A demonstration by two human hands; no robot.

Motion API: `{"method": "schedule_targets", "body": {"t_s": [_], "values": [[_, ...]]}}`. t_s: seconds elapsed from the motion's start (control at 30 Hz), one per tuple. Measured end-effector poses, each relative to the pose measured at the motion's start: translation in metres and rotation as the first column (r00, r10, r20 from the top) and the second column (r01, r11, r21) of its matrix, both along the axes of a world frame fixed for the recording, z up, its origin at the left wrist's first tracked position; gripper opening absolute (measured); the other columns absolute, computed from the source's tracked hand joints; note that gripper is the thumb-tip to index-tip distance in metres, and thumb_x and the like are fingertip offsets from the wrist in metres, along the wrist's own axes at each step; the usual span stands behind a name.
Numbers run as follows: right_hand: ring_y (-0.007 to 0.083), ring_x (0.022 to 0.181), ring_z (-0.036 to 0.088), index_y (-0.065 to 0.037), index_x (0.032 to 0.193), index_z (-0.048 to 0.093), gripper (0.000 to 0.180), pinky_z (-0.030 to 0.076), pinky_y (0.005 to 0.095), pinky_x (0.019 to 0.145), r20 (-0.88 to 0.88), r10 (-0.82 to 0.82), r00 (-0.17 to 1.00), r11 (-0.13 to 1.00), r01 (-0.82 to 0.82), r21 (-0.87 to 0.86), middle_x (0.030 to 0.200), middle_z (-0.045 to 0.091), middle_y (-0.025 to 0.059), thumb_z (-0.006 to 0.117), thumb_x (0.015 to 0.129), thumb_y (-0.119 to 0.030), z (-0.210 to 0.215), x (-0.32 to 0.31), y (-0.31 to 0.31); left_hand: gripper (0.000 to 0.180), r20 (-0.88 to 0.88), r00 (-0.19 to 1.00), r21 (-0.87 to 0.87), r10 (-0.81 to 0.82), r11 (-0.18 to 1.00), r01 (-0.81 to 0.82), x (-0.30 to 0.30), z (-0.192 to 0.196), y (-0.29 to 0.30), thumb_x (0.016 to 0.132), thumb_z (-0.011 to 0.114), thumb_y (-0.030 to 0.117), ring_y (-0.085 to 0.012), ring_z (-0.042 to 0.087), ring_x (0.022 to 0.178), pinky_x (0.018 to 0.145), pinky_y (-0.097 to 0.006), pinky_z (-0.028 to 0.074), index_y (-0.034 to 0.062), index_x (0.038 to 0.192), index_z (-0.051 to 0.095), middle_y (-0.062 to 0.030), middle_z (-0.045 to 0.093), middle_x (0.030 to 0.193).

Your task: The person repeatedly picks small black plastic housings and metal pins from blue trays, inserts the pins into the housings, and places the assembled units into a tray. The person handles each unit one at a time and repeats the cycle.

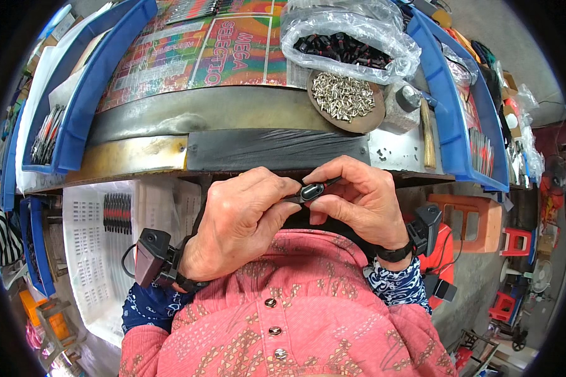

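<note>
Just in front of my body, close to the bench edge, I hold a small black part with an oval, pale-rimmed face. My left hand pinches its left end between thumb and fingers. From the other side, my right hand grips the right end, its thumb below and forefinger above. A thin dark tip sticks out near the right fingers. Fingers cover both ends of the part, and its exact kind cannot be made out.
Beyond the bench's black-covered edge lies a round dish of small silver metal pins. Behind it is a clear bag of black pieces. Blue bins flank the bench. A white crate stands low at left, an orange stool at right.
</note>
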State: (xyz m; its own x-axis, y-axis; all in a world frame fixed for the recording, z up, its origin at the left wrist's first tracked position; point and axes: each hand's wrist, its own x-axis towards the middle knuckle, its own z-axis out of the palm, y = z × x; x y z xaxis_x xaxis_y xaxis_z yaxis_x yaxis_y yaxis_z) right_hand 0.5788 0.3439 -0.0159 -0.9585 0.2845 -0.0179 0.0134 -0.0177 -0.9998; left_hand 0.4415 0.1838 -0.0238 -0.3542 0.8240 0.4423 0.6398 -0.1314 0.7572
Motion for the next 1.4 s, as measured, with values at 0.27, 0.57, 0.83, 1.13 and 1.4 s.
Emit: {"method": "schedule_targets", "body": {"t_s": [0.27,0.57,0.83,1.13,1.4], "values": [[0.0154,0.074,0.071,0.007,0.107,0.064,0.021,0.057,0.0247,0.063,-0.117,0.05,0.992,0.905,0.005,0.425,0.095,0.068,0.0118,0.069,0.09,-0.003,-0.014,0.006,-0.004,0.021,0.013,1.0,-0.018,0.001,1.0,-0.001,0.007,-0.009,-0.004,0.075,0.073,0.0,-0.033,0.065,0.073,0.063,-0.039,0.052,0.0006,0.095,0.066,-0.0139,0.065,0.081],[0.0147,0.071,0.07,0.007,0.107,0.065,0.021,0.057,0.0236,0.063,-0.175,-0.058,0.983,0.908,0.125,0.4,0.095,0.068,0.0104,0.07,0.088,-0.002,-0.025,0.008,-0.012,0.025,-0.082,0.996,0.003,0.031,1.0,-0.031,0.006,-0.014,-0.005,0.071,0.077,-0.001,-0.0233,0.065,0.063,0.056,-0.031,0.051,0.0022,0.094,0.068,-0.0105,0.066,0.078],[0.0162,0.065,0.068,0.004,0.103,0.065,0.017,0.053,0.0272,0.058,-0.15,-0.016,0.989,0.877,0.086,0.472,0.088,0.068,0.012,0.068,0.089,-0.006,-0.02,0.013,-0.01,0.025,-0.107,0.993,-0.01,0.041,0.999,-0.042,0.009,-0.017,-0.008,0.07,0.079,0.001,-0.0232,0.065,0.064,0.056,-0.032,0.051,0.0033,0.092,0.068,-0.01,0.067,0.078],[0.0203,0.066,0.068,0.0,0.1,0.068,0.015,0.051,0.0291,0.058,-0.137,0.006,0.99,0.892,0.057,0.448,0.08,0.068,0.011,0.07,0.087,-0.006,-0.025,0.014,-0.011,0.024,-0.141,0.99,0.023,-0.006,1.0,0.01,0.01,-0.024,-0.009,0.069,0.077,0.003,-0.0288,0.062,0.065,0.056,-0.036,0.049,0.002,0.09,0.065,-0.0108,0.062,0.076],[0.02,0.067,0.068,0.0,0.1,0.068,0.016,0.052,0.0288,0.059,-0.125,0.01,0.992,0.892,0.047,0.449,0.082,0.068,0.0115,0.071,0.086,-0.006,-0.028,0.014,-0.012,0.026,-0.138,0.99,-0.016,-0.032,0.999,0.03,0.009,-0.028,-0.01,0.068,0.077,0.001,-0.0285,0.065,0.067,0.058,-0.035,0.051,0.0017,0.092,0.066,-0.0118,0.066,0.079]]}}
